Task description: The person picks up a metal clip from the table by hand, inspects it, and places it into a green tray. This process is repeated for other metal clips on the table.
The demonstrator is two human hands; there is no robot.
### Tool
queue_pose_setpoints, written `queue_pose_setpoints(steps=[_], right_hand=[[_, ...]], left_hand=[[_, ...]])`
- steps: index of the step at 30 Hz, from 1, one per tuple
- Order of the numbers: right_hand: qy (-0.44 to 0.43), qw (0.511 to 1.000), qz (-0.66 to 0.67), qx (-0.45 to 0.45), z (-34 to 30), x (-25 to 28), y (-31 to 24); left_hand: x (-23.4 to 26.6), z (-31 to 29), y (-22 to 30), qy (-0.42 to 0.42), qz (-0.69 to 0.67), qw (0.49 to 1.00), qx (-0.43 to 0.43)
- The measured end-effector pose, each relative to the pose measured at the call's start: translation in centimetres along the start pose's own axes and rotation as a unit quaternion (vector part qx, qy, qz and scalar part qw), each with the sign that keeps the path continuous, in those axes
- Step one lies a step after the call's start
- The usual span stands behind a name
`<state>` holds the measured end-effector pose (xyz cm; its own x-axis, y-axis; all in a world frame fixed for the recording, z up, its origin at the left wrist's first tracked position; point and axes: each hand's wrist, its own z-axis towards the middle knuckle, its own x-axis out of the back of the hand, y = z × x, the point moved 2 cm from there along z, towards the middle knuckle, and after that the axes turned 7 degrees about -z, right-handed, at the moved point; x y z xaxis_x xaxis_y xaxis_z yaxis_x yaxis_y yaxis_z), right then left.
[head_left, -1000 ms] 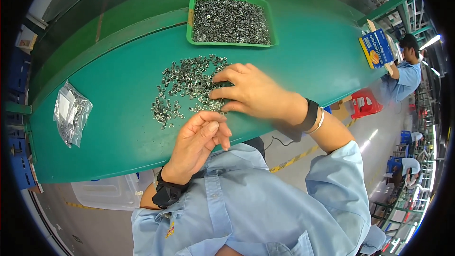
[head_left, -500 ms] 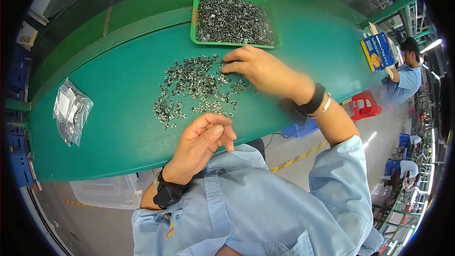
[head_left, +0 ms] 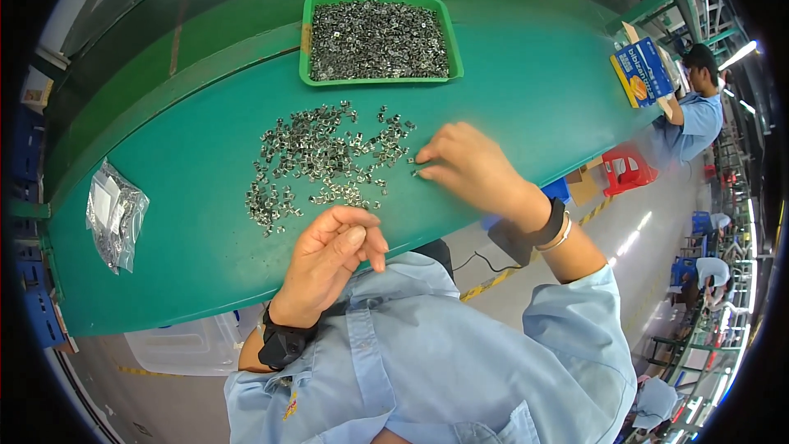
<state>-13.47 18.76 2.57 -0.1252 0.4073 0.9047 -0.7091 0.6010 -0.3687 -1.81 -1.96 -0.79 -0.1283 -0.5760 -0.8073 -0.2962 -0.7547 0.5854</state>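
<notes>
A pile of small bent metal clips (head_left: 316,148) lies spread over the green tabletop (head_left: 197,230). At the pile's right edge, my right hand (head_left: 470,166) is low over the table, its thumb and forefinger apart. One or two loose clips (head_left: 413,172) lie right by those fingertips. My left hand (head_left: 329,256) is held in front of the pile, near the table's front edge. Its fingers curl in and the thumb presses against them; whatever they may hold is hidden. Behind the pile stands a green tray (head_left: 457,66) filled with the same kind of clips.
On the left lies a clear plastic bag (head_left: 117,218) of small parts. A blue and yellow box (head_left: 643,72) stands at the far right, where a co-worker (head_left: 697,115) in light blue sits. Beneath the table are a clear bin (head_left: 185,345) and a red stool (head_left: 629,168).
My right hand has moved from the pile's far right side toward me and to the right. Some clips at that edge have shifted. My left hand keeps its curled pose.
</notes>
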Motion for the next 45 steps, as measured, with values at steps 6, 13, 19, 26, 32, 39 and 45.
queue_pose_setpoints(steps=[6, 13, 19, 26, 32, 39, 45], right_hand=[[0.037, 0.999, -0.002, -0.032, 1.6, 0.1, 2.3], [-0.006, 1.0, -0.003, -0.029, 3.2, -0.3, 1.9], [-0.015, 0.999, 0.04, -0.025, 2.7, -0.2, 1.6], [0.059, 0.995, 0.05, -0.057, 1.4, -0.2, 1.2], [0.018, 0.999, 0.021, -0.036, 1.6, 0.0, 1.3], [-0.008, 0.995, 0.081, -0.052, 1.2, 0.8, 0.0], [0.123, 0.982, 0.138, 0.033, -0.3, 0.8, -4.8]], left_hand=[[-0.1, 0.0, -0.1, 0.008, 0.008, 1.0, -0.006], [-0.1, -0.1, -0.2, -0.005, 0.014, 1.0, -0.012], [-0.3, -0.1, -0.1, 0.01, 0.016, 1.0, -0.002], [-1.2, 0.9, -0.3, 0.034, 0.058, 0.998, 0.012], [-1.0, 0.9, -0.5, 0.028, 0.04, 0.999, -0.008], [-1.3, 1.2, -0.5, 0.05, 0.087, 0.995, -0.007], [-2.4, 1.9, -0.8, 0.063, 0.086, 0.994, -0.005]])
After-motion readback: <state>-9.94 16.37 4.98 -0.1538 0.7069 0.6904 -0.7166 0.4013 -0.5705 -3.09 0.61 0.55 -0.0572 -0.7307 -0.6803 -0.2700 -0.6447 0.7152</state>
